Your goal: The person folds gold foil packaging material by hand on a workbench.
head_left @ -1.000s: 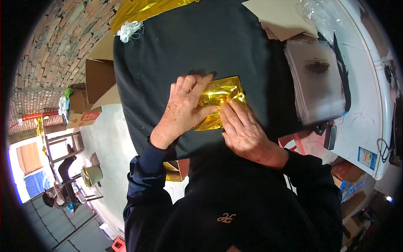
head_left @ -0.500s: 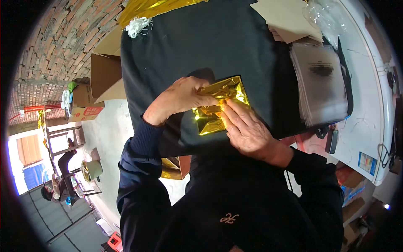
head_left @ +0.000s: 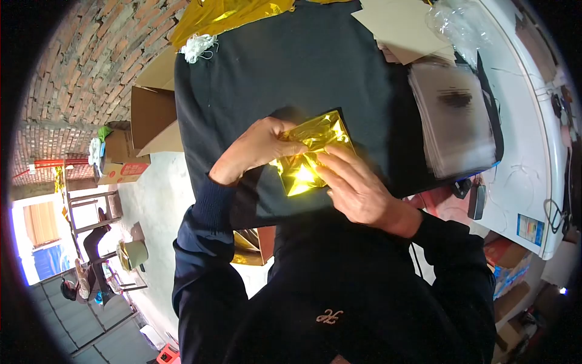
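Note:
A shiny gold foil packet [head_left: 327,128], squarish with creased folds on top, rests on the black cloth [head_left: 291,67] in front of my body. My left hand [head_left: 262,145] is closed on its left edge, the thumb over the foil and the other fingers mostly hidden behind it. From the right, my right hand [head_left: 364,193] has its fingertips pressed together on the packet's folded middle, close to my left thumb. Its thumb is hard to make out. Glare hides part of the lower folds.
Gold foil sheets [head_left: 236,15] and a bundle of white string [head_left: 197,47] lie at the far left. At right are beige card sheets [head_left: 403,27], a stack of clear bags [head_left: 451,121] and crumpled plastic [head_left: 458,27]. A cardboard box [head_left: 154,118] stands left; a person [head_left: 91,267] sits beyond.
The packet's upper folds look flatter and smoother. My right fingertips have shifted slightly left and down across the foil. My left hand keeps its hold, and the camera view has moved a little.

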Demonstrator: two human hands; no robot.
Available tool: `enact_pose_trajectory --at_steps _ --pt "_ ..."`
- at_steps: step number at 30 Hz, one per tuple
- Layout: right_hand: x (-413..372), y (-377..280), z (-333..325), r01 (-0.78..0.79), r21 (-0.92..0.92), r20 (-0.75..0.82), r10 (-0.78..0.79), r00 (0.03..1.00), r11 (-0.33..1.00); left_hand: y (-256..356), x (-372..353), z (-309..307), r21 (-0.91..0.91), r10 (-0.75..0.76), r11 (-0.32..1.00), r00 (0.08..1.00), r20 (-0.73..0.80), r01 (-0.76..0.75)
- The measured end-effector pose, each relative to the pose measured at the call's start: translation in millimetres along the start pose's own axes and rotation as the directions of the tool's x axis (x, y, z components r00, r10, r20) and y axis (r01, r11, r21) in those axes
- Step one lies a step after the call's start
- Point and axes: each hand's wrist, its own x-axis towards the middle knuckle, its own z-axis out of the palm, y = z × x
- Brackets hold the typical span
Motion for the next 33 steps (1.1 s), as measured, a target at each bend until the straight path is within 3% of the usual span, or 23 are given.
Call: enact_pose_trajectory --at_steps 3,5,7,11,15,20,28,33 --pt "-1.6 4.9 -28.6 -0.063 0.101 -0.169 0.08 0.982 0.993 -7.0 -14.1 5.2 -0.339 0.093 0.934 0.994 -0.065 -0.11" --pt "-3.8 17.7 -36.6 -0.101 0.12 -0.245 0.128 0.961 0.988 -9.1 -28.0 7.3 -0.27 0.13 0.948 0.98 -0.152 -0.168" --pt "-8.5 20.9 -46.0 -0.261 0.166 -0.209 0.293 0.933 0.951 -15.5 -35.9 15.8 -0.338 0.137 0.917 0.964 -0.228 -0.21" --pt "6.1 13.5 -54.4 -0.236 0.255 -0.281 0.305 0.91 0.938 -14.6 -46.3 33.5 -0.385 0.181 0.863 0.911 -0.37 -0.327" --pt "22.1 15.7 -60.0 -0.141 0.207 -0.254 0.193 0.948 0.968 -11.5 -53.1 39.0 -0.264 0.26 0.87 0.843 -0.47 -0.416" --pt "30.6 18.6 -62.0 -0.125 0.21 -0.286 0.183 0.941 0.97 -4.4 -62.7 39.4 0.026 0.359 0.912 0.764 -0.536 -0.41" --pt "35.3 11.3 -71.2 -0.144 0.015 -0.307 0.141 0.941 0.99 7.7 -65.9 36.8 0.363 0.594 0.803 0.598 -0.538 -0.472" --pt "34.9 7.0 -67.2 -0.213 0.164 -0.245 0.249 0.937 0.963 9.4 -66.8 34.6 0.451 0.66 0.751 0.563 -0.498 -0.482"
